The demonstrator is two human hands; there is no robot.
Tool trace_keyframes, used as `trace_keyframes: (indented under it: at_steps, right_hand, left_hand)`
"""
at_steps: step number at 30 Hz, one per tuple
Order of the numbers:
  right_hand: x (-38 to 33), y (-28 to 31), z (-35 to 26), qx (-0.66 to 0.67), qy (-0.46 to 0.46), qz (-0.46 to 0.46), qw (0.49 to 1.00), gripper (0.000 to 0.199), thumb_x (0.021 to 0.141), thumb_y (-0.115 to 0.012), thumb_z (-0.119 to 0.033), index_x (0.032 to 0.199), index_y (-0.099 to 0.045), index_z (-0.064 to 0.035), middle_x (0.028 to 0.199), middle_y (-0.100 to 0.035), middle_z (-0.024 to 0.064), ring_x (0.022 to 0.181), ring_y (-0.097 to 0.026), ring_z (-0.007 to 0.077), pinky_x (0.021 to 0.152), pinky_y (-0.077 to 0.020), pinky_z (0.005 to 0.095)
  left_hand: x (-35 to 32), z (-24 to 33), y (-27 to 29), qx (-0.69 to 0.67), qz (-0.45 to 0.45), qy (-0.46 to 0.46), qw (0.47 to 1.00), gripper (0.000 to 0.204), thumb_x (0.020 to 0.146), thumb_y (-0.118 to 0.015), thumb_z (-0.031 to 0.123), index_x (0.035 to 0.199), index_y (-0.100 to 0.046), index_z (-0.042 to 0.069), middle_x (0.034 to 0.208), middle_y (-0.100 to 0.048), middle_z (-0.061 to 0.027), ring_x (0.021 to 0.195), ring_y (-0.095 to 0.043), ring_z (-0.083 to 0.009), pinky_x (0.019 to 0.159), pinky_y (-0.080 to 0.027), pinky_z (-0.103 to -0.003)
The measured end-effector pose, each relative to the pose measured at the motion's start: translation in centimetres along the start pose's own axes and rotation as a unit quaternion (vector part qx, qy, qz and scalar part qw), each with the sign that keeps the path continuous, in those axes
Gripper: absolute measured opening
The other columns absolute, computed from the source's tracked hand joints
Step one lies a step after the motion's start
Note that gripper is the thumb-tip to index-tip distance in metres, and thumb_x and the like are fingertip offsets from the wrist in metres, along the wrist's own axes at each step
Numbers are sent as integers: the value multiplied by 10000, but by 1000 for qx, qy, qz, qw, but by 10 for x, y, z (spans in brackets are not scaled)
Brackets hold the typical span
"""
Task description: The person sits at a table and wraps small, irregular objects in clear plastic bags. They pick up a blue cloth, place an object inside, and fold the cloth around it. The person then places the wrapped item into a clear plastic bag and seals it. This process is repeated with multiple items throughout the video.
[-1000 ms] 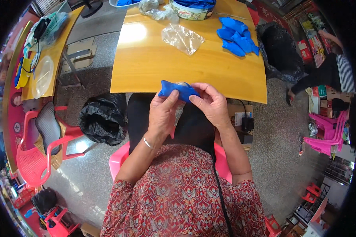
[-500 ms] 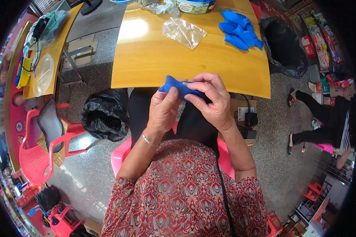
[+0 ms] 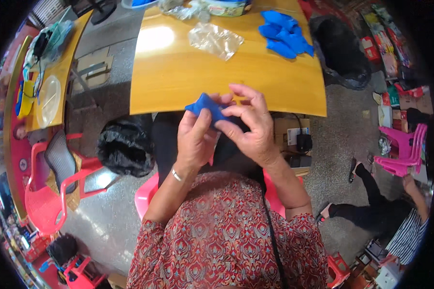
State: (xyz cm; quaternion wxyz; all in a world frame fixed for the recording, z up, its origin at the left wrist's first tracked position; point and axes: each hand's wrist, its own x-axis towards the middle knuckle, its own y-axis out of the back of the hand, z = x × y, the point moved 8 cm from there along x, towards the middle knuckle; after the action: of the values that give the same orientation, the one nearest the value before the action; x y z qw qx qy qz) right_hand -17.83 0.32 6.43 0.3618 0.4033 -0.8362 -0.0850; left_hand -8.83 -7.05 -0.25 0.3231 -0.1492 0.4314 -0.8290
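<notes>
A small blue fabric piece [image 3: 206, 105] with pointed corners is held just past the near edge of the table [image 3: 173, 89], above my lap. My left hand [image 3: 194, 139] pinches it with the thumb on top and the fingers behind. From the other side my right hand [image 3: 250, 123] grips its right end between thumb and bent fingers; the upper fingers are lifted off it. Part of the piece is hidden by my fingers. A pile of similar blue pieces [image 3: 285, 36] lies at the table's far right, and a clear plastic bag [image 3: 216, 39] rests near the middle.
Black bags stand at the table's left [image 3: 125, 144] and right [image 3: 340, 53]. A tub [image 3: 226, 7] sits at the far edge. On the left are a pink chair [image 3: 46, 192] and a side table [image 3: 67, 79]. A person [image 3: 371, 212] is at the right by pink stools [image 3: 402, 149].
My hands and the blue piece have shifted slightly left, and the piece is bunched up more. The person at the right has moved nearer, and the pink stools have come into view.
</notes>
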Motion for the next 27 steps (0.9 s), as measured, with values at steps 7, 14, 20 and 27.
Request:
trace_keyframes:
  at_steps: [7,14,20,27]
  right_hand:
    - [-5,-4,3,21,0,-39,999,313,698,-790,-281,885,-647,-75,1309,-470,167,1178,-462,358,989,-350,459]
    - [0,3,5,-4,0,-64,998,270,707,-788,-206,909,-652,-88,1274,-509,144,1167,-492,327,968,-391,433]
    - [-2,9,13,133,-93,27,986,368,734,-780,-74,1040,-580,-33,1091,-615,122,973,-637,260,795,-532,330]
    - [6,-1,15,132,-106,-29,985,378,758,-765,-94,1069,-570,-6,1173,-575,111,983,-633,220,777,-548,313]
  left_hand:
    - [8,1,4,52,28,-11,998,308,935,-559,90,1221,-488,-1,1219,-572,-165,1122,-565,-267,967,-453,-396]
    - [6,4,-2,68,-3,-54,996,284,905,-600,57,1175,-538,-2,1159,-606,-173,1105,-584,-306,956,-469,-402]
    - [7,5,12,37,28,-85,995,240,931,-584,129,1136,-549,10,1159,-606,-147,1109,-568,-268,965,-458,-421]
    - [10,7,-7,21,38,-100,994,321,930,-597,193,1184,-541,3,1253,-569,-170,1153,-548,-260,1004,-434,-417]
